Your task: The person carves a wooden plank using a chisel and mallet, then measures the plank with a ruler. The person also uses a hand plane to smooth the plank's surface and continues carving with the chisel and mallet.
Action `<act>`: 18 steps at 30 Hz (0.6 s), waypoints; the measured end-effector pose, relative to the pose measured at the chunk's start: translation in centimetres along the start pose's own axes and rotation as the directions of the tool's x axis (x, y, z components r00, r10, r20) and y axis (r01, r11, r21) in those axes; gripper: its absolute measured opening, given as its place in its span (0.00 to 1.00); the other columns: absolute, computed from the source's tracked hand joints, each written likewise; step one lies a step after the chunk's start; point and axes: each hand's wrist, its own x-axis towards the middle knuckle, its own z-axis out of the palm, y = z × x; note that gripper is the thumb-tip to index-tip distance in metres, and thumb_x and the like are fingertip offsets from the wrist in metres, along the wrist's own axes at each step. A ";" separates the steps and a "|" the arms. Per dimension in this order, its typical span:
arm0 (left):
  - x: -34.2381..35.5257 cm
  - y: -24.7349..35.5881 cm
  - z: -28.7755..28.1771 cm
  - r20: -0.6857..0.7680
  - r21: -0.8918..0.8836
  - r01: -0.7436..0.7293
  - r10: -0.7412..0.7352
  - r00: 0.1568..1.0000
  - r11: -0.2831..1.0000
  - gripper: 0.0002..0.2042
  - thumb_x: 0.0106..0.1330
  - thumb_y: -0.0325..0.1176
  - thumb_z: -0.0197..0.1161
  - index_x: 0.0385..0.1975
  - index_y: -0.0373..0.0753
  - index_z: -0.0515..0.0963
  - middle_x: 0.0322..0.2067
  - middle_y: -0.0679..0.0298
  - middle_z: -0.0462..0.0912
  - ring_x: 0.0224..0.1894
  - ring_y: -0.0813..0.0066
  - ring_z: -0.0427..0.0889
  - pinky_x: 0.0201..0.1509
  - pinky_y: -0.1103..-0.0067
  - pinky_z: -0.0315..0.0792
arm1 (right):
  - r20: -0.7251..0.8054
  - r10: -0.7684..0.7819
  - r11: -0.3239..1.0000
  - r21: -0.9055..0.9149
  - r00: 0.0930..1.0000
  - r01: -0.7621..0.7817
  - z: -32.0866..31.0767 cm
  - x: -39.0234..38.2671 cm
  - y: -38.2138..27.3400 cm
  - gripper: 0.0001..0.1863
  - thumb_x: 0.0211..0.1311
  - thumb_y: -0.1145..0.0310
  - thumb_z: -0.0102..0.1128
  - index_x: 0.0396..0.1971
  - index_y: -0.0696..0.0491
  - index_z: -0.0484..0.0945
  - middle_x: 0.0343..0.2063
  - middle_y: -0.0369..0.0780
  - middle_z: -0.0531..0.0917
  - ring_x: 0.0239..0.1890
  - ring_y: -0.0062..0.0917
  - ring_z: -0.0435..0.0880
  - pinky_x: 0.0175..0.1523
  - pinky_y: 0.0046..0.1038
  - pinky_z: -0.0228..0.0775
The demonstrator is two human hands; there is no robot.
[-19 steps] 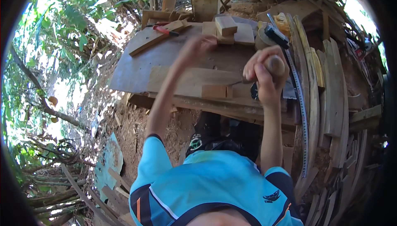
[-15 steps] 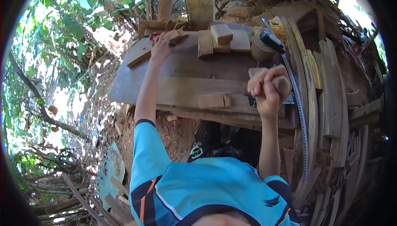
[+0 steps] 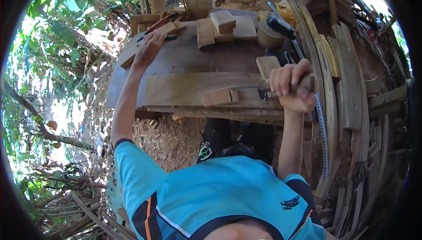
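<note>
My right hand (image 3: 292,86) is closed around the thick round wooden handle (image 3: 313,83) of a tool. A thin dark shaft seems to run left from the fist, low over the bench. At the bench's far left, my left hand (image 3: 150,49) has its fingers bent together over a slim dark item (image 3: 170,37). Its ends show on both sides of the fingers, but its kind is unclear. Just beyond lies a red-handled tool (image 3: 162,22) beside small wood pieces. Near the bench's front edge, a small wooden block (image 3: 217,97) rests on a flat board (image 3: 176,86).
Several wooden blocks (image 3: 223,21) are stacked at the back of the bench (image 3: 182,55). To their right stands a round container (image 3: 269,36) with a black-and-blue tool on it. A measuring tape (image 3: 323,137) runs along long planks (image 3: 347,82) on the right.
My left hand has drawn back toward me from the red-handled tool, which now shows more fully. My right fist has turned, so its wooden handle points right. The whole view has shifted.
</note>
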 end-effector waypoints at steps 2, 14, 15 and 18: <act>-0.8 2.8 -1.9 0.121 -0.089 0.092 -0.081 0.989 0.992 0.14 0.57 0.33 0.55 0.42 0.36 0.70 0.34 0.56 0.76 0.40 0.62 0.75 0.44 0.72 0.69 | -0.238 -0.062 0.986 0.136 0.969 0.096 0.1 -0.1 0.0 0.12 0.47 0.62 0.50 0.22 0.54 0.61 0.11 0.37 0.66 0.12 0.20 0.63 0.21 0.24 0.60; -3.7 4.8 -2.0 0.306 -0.084 0.048 -0.020 0.952 0.995 0.11 0.54 0.37 0.59 0.37 0.43 0.73 0.26 0.64 0.73 0.35 0.66 0.75 0.38 0.73 0.69 | -0.468 -0.044 0.867 -0.457 0.883 -0.199 1.7 1.2 -0.7 0.14 0.58 0.69 0.46 0.43 0.59 0.63 0.26 0.39 0.72 0.29 0.20 0.72 0.39 0.24 0.65; -4.1 4.8 -1.9 0.340 -0.082 0.073 -0.041 0.940 0.994 0.12 0.54 0.37 0.59 0.37 0.42 0.73 0.28 0.64 0.74 0.36 0.66 0.75 0.40 0.73 0.69 | -0.444 -0.034 0.851 -0.482 0.895 -0.207 1.8 1.0 -0.2 0.14 0.59 0.70 0.45 0.44 0.59 0.63 0.26 0.39 0.72 0.30 0.20 0.72 0.39 0.23 0.65; -4.5 5.2 -2.4 0.259 -0.120 0.155 -0.119 0.959 0.981 0.13 0.54 0.37 0.59 0.38 0.41 0.74 0.32 0.63 0.76 0.38 0.66 0.75 0.42 0.73 0.69 | -0.354 -0.048 0.805 -0.567 0.934 -0.173 1.9 1.0 0.4 0.15 0.62 0.66 0.45 0.45 0.59 0.62 0.26 0.39 0.73 0.30 0.19 0.72 0.40 0.22 0.65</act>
